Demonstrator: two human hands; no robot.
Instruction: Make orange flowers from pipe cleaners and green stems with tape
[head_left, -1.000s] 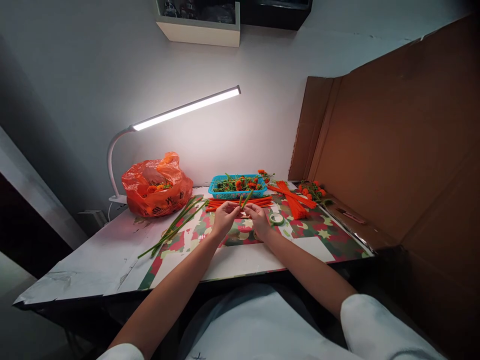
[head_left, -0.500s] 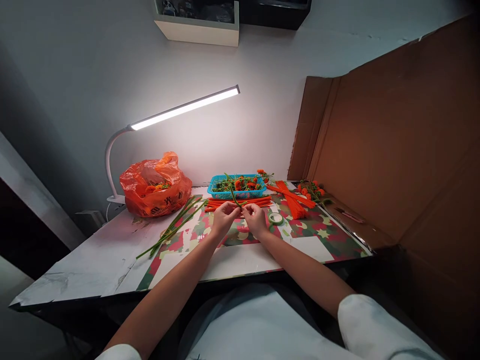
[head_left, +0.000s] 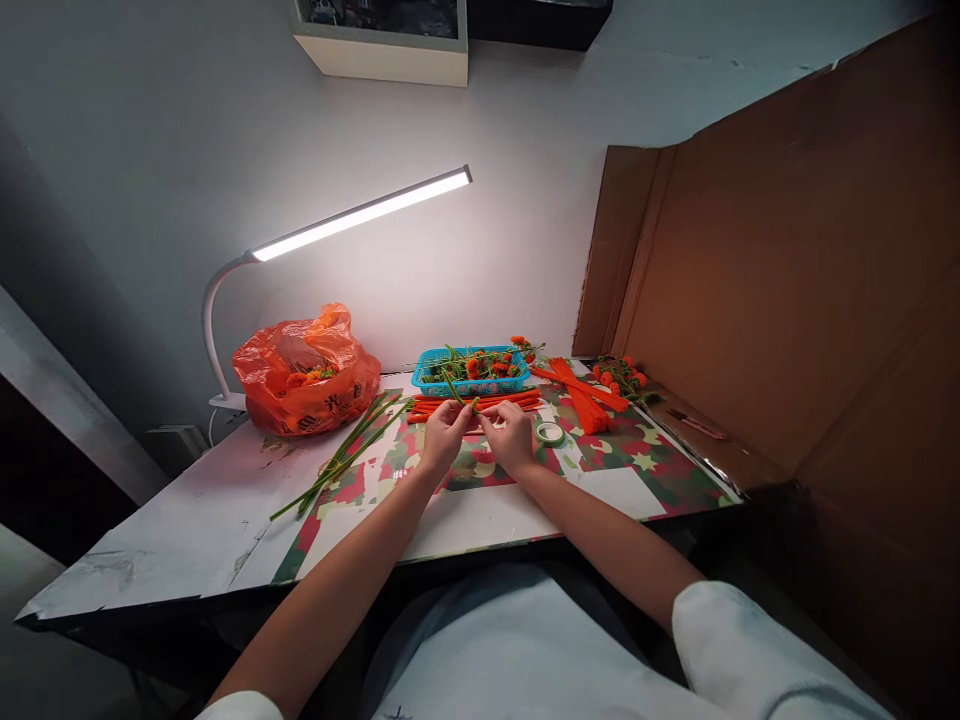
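A thin green pipe cleaner (head_left: 453,387) is pinched between the fingertips of my left hand (head_left: 442,438), its long end slanting up and left. A short green tip shows between the two hands. My right hand (head_left: 510,440) has its thumb and finger closed at that tip, touching the same piece; the exact grip is hidden. Directly behind the hands lies a row of orange-red pipe cleaners (head_left: 517,400). Just right of my right hand rests a roll of green tape (head_left: 550,444).
Behind stands a blue basket (head_left: 427,388) of orange flowers with green stems. Left are long green stems (head_left: 337,468) and an orange plastic bag (head_left: 300,345). Right lie crossed orange bundles (head_left: 581,392), more flowers (head_left: 626,375) and a cardboard wall (head_left: 750,250). A lamp (head_left: 367,212) hangs above.
The long end of the green pipe cleaner leans further left, and its short end now pokes up between my fingertips. Both hands stay close together. The whole view has shifted slightly.
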